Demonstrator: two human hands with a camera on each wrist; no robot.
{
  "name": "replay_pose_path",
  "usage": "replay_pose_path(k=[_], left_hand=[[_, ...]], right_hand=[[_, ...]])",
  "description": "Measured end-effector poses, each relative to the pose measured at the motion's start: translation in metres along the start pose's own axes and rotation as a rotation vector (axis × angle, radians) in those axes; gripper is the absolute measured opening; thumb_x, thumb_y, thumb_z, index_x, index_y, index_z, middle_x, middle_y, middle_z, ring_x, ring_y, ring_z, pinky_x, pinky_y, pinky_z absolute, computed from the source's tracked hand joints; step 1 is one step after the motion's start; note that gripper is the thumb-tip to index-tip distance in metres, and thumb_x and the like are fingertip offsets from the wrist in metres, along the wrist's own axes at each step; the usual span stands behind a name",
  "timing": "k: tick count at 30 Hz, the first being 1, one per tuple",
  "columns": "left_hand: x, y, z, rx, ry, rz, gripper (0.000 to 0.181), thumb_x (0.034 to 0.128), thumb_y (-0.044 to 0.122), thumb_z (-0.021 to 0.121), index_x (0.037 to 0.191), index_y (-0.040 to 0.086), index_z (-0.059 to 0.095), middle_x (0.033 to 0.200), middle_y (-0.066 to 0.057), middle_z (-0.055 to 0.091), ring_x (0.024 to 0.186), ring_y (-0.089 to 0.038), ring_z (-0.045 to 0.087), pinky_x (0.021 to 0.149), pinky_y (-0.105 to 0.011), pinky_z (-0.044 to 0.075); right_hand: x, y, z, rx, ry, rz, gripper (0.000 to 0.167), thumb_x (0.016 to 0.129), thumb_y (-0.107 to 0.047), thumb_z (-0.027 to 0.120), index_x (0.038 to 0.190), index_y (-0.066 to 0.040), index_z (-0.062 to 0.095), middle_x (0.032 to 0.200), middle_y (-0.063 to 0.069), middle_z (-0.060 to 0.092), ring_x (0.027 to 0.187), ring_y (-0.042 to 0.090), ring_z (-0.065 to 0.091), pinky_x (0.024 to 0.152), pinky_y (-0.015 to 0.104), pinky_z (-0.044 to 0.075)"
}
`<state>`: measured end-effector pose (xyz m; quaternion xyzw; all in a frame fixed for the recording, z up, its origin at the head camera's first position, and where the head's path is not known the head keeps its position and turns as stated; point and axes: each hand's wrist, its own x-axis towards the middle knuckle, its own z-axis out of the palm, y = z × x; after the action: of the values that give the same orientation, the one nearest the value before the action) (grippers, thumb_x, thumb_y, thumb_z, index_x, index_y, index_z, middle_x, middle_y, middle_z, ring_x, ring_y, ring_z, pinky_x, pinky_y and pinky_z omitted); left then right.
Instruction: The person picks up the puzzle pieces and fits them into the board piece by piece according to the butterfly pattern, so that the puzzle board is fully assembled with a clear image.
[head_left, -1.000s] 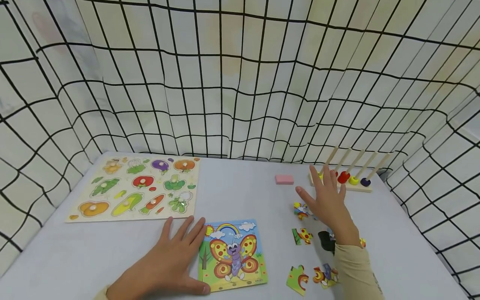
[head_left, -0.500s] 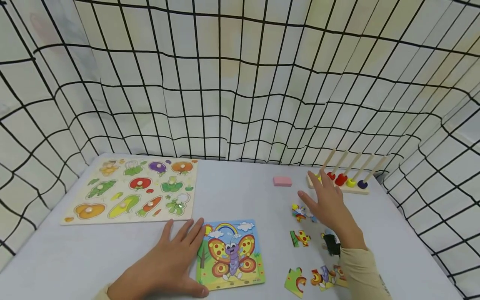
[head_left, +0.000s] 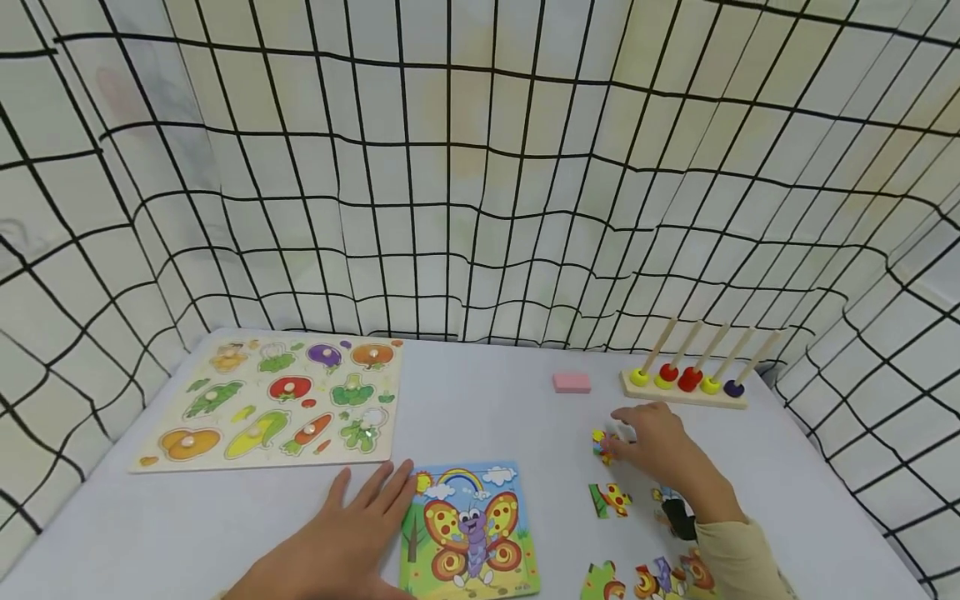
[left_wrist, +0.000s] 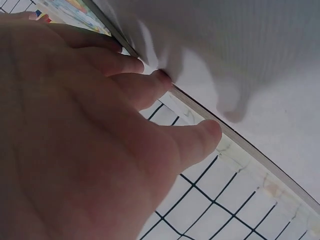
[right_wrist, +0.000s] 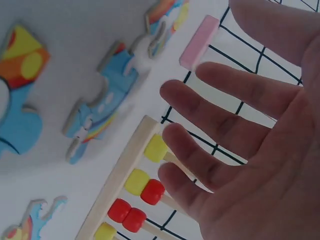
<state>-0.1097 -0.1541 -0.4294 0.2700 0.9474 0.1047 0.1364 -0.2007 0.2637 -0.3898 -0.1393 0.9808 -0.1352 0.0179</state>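
My left hand [head_left: 337, 533] lies spread at the left edge of a square butterfly puzzle picture [head_left: 472, 533]; its fingertips touch the upper left side. In the left wrist view, this hand [left_wrist: 100, 125] lies along a thin board edge. My right hand [head_left: 671, 454] hovers at the topmost loose puzzle piece [head_left: 600, 446], thumb and forefinger bent over it and partly hiding it. Seen from the right wrist, the hand [right_wrist: 250, 130] has relaxed, slightly bent fingers with nothing between them. A blue rainbow piece [right_wrist: 107, 102] lies apart from these fingers.
Other loose pieces [head_left: 611, 500] lie below the right hand, some partly covered by the arm. A pink block [head_left: 572, 383] and a pegged bead stand [head_left: 686, 392] are behind it. A vegetable board [head_left: 270, 404] lies at the back left, with black netting around the table.
The right hand has dropped from in front of the bead stand toward the top loose piece, its fingers bending. The bead stand shows fully. The left hand stays at the picture; the head view has tilted slightly.
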Motion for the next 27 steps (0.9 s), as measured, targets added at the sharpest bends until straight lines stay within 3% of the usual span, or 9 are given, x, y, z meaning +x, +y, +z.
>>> replay_pose_path(k=[6, 10, 13, 21, 27], left_hand=[[0.009, -0.002, 0.013, 0.009, -0.088, -0.028, 0.132, 0.0750, 0.089, 0.070, 0.166, 0.001, 0.033, 0.175, -0.015, 0.026, 0.160, -0.040, 0.020, 0.119, -0.078, 0.013], [0.012, -0.008, 0.024, 0.010, -0.076, 0.008, 0.123, 0.0827, 0.085, 0.068, 0.165, 0.001, 0.034, 0.174, -0.017, 0.027, 0.160, -0.041, 0.021, 0.116, -0.079, 0.016], [0.013, -0.011, 0.027, 0.019, -0.054, 0.012, 0.119, 0.0861, 0.084, 0.064, 0.165, 0.001, 0.033, 0.174, -0.017, 0.027, 0.160, -0.041, 0.022, 0.116, -0.079, 0.018], [0.009, -0.016, 0.035, 0.053, 0.002, -0.044, 0.114, 0.0902, 0.090, 0.047, 0.165, 0.005, 0.038, 0.174, -0.010, 0.030, 0.160, -0.035, 0.025, 0.117, -0.076, 0.021], [0.015, -0.023, 0.030, 0.081, 0.033, -0.044, 0.115, 0.0896, 0.092, 0.045, 0.166, 0.005, 0.037, 0.175, -0.010, 0.029, 0.160, -0.035, 0.024, 0.117, -0.075, 0.022]], right_hand=[[-0.012, 0.010, 0.017, 0.064, -0.104, 0.107, 0.031, 0.091, -0.029, 0.088, 0.112, -0.010, 0.075, 0.094, 0.000, 0.064, 0.098, 0.026, 0.054, 0.083, 0.048, 0.050], [-0.017, 0.016, 0.028, 0.085, -0.112, 0.143, 0.029, 0.089, -0.027, 0.090, 0.108, -0.013, 0.072, 0.093, -0.001, 0.060, 0.095, 0.023, 0.051, 0.082, 0.044, 0.048], [-0.016, 0.016, 0.030, 0.091, -0.093, 0.131, 0.030, 0.089, -0.026, 0.090, 0.107, -0.012, 0.070, 0.094, 0.000, 0.059, 0.094, 0.023, 0.051, 0.081, 0.044, 0.048], [-0.005, 0.011, 0.031, 0.057, -0.087, 0.118, 0.043, 0.090, -0.035, 0.088, 0.118, -0.008, 0.071, 0.109, 0.009, 0.059, 0.105, 0.032, 0.051, 0.092, 0.057, 0.049], [0.008, 0.009, 0.026, 0.048, -0.043, 0.105, 0.040, 0.091, -0.033, 0.088, 0.118, -0.009, 0.071, 0.107, 0.008, 0.059, 0.105, 0.031, 0.053, 0.092, 0.057, 0.051]])
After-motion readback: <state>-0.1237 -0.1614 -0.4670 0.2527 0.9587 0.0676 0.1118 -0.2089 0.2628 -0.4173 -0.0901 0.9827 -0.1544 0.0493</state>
